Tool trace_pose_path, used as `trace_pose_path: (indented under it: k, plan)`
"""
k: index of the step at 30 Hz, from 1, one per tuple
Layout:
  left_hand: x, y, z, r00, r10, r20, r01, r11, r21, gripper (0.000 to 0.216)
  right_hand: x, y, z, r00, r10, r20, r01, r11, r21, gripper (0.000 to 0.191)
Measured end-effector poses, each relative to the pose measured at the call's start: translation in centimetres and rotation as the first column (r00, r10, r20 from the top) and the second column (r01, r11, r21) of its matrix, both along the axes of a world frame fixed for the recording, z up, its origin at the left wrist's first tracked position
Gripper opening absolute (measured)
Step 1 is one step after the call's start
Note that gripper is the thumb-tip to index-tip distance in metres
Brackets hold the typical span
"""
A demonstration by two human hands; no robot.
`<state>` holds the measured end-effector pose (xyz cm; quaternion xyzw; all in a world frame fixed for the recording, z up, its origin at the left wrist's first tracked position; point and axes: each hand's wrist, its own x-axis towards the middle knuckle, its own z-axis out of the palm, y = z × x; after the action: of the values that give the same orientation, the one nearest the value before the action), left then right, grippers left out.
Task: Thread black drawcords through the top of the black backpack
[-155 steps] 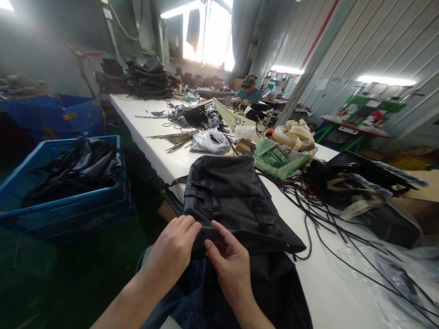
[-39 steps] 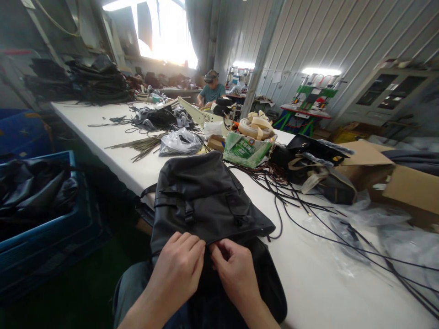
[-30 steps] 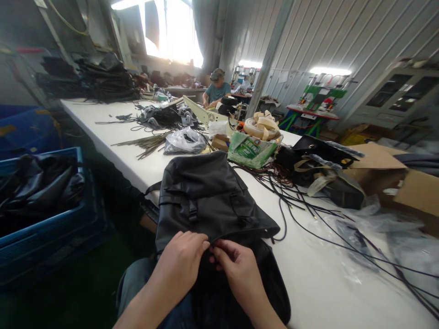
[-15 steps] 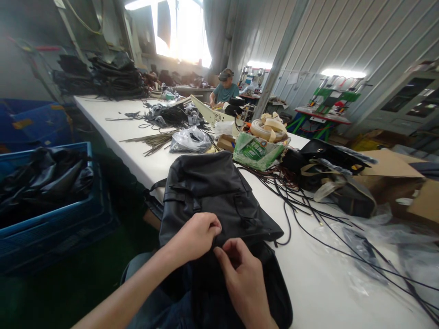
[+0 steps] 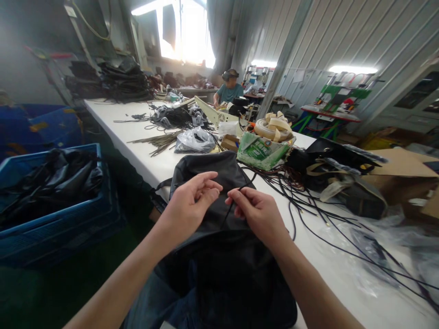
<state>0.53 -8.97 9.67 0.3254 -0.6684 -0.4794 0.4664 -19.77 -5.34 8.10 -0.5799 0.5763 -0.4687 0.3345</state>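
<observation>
A black backpack (image 5: pixel 219 160) lies on the near edge of the white table, its lower part over my lap. Above it, my right hand (image 5: pixel 255 208) pinches a thin black cord (image 5: pixel 227 215) between thumb and fingertips. One stretch of the cord hangs down toward the bag and a short end sticks out above the fingers. Just to its left, my left hand (image 5: pixel 194 198) hovers over the bag with curled fingers and the thumb apart from them. Nothing shows between its fingers.
Several long black cords (image 5: pixel 310 201) trail across the table (image 5: pixel 318 274) on the right. Beyond the bag sit a green package (image 5: pixel 259 151), a clear plastic bag (image 5: pixel 195 140) and a cardboard box (image 5: pixel 404 173). A blue crate (image 5: pixel 106 196) stands at left. A person (image 5: pixel 228 91) sits at the far end.
Both hands have risen from low on the backpack to above its upper part. The black cord now shows in my right hand. The view has shifted slightly left.
</observation>
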Motion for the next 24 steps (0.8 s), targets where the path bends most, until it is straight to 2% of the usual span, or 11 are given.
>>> trace_pose_path:
  k: [2,4,7,10,13,15,18,22,24]
  plan:
    - [1.5,0.1,-1.2,0.989,0.113,0.098,-0.109,0.993,-0.042,0.044,-0.1,-0.9,0.5,1.0,0.01,-0.006,-0.01,1.0,-0.011,0.046]
    - [3.1,0.4,-3.0,0.958,0.18,0.222,-0.166,0.983,-0.08,0.042,-0.1,-1.5,0.6,0.999,0.038,0.002,-0.038,0.999,-0.009,0.047]
    - [5.9,1.3,-6.4,0.898,0.196,0.394,-0.158,0.979,-0.125,0.037,0.0,-1.8,0.1,0.999,0.034,0.02,-0.034,0.999,-0.017,0.046]
    - [8.7,3.2,-9.9,0.832,0.253,0.494,-0.193,0.966,-0.17,0.042,-0.2,-1.8,-0.4,0.996,-0.003,0.089,0.007,0.999,-0.037,0.042]
    - [10.3,5.4,-12.6,0.75,0.331,0.573,-0.185,0.936,-0.299,0.051,-0.3,-2.1,-0.8,0.989,-0.025,0.147,0.031,0.999,-0.041,0.041]
    - [10.4,6.5,-13.6,0.692,0.378,0.615,-0.116,0.899,-0.422,0.055,-0.2,-2.7,-1.1,0.989,-0.011,0.148,0.016,0.999,-0.031,0.042]
    - [9.7,7.1,-13.9,0.624,0.456,0.635,-0.012,0.817,-0.576,0.046,0.3,-4.1,-1.4,0.99,0.037,0.133,-0.031,0.999,-0.044,0.043]
    - [9.0,6.7,-13.7,0.541,0.53,0.653,0.093,0.734,-0.673,0.046,0.6,-6.3,-1.6,0.997,0.054,0.059,-0.049,0.994,-0.097,0.046]
    - [8.8,6.6,-14.0,0.503,0.558,0.66,0.148,0.696,-0.702,0.049,0.3,-7.1,-2.1,0.995,0.097,-0.025,-0.099,0.991,-0.09,0.045]
